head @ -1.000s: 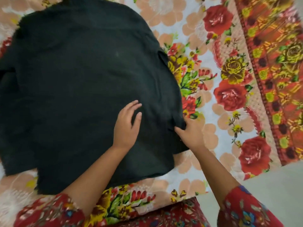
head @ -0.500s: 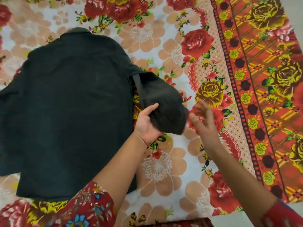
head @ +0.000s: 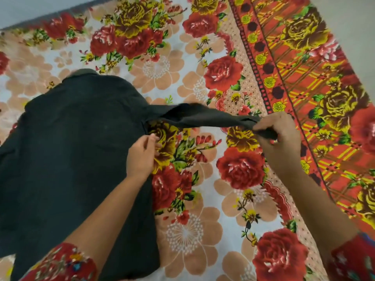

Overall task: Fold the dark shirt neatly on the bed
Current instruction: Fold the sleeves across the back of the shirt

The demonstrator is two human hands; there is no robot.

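Observation:
The dark shirt lies flat and back-up on the flowered bed, collar at the far end. Its right sleeve is stretched out sideways, lifted off the bedspread. My right hand pinches the cuff end of that sleeve. At the armpit, where the sleeve meets the body, my left hand sits with its fingers curled around the shirt's side edge. The shirt's left side runs out of the view at the left edge.
A floral bedspread with red and yellow roses covers the bed. Its orange patterned border runs diagonally along the right side, with pale floor beyond. The bed's far edge shows at top left.
The right sleeve, earlier bunched by the shirt's side, is now pulled out straight to the right. My right hand has taken its cuff; my left hand shifted to the armpit.

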